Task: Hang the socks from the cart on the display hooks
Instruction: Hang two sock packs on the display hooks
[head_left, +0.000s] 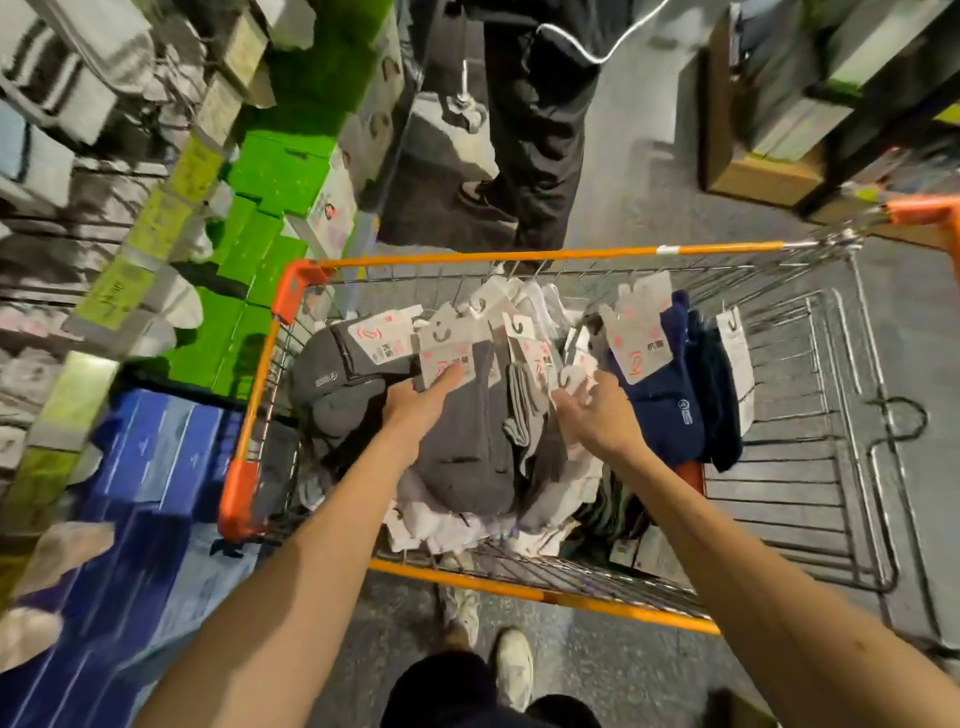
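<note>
Head view, looking down into an orange-framed wire cart (291, 291) that carries a loose pile of carded socks. Both bare arms reach into the basket from the near side. The left hand (415, 400) lies extended on a grey sock pair (467, 441) at the middle of the pile, its fingers (447, 376) stretched flat onto the white header card (441, 348); it is open and presses rather than grips, apparently to single out one card. The right hand (597, 410) is partly curled at a white card hook (571, 376) beside the navy socks (670, 415); whether it has closed on that card cannot be told. The cards lie mostly with their hook cut-outs toward the far end of the cart, an arrangement that would let a pair be lifted by its card and carried straight to a hook. The sock display (78, 208) stands to the left, just beside the cart, above green boxes (280, 171) and blue boxes (145, 467); it is blurred, so free hooks cannot be made out. A second person's dark trousers (535, 130) stand beyond the cart. Judged stage: selection, with no pair yet lifted clear.
</note>
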